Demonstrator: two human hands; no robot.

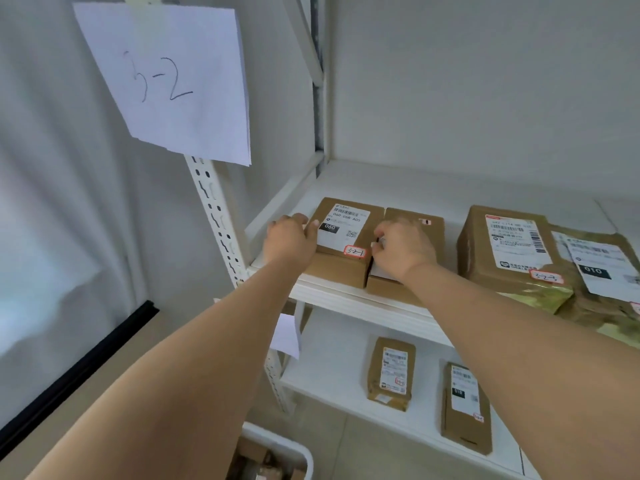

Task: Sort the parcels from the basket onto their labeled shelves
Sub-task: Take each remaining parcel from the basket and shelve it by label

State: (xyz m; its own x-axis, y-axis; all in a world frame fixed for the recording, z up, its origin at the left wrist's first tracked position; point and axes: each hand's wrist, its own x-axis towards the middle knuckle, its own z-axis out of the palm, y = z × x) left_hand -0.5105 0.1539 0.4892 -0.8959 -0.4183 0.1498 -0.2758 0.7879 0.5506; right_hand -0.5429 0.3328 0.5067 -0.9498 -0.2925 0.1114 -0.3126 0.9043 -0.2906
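Count: 2 shelves (346,299) (332,382) in view. Upper shelf: 4 parcels — 2 small boxes (346,237) (424,233), 1 bigger box (502,247), 1 wrapped bag (602,271). Lower shelf: 2 parcels (391,374) (465,407). 2 paper signs (166,81) (285,336), 1 basket (277,452), 2 hands (291,239) (401,247)
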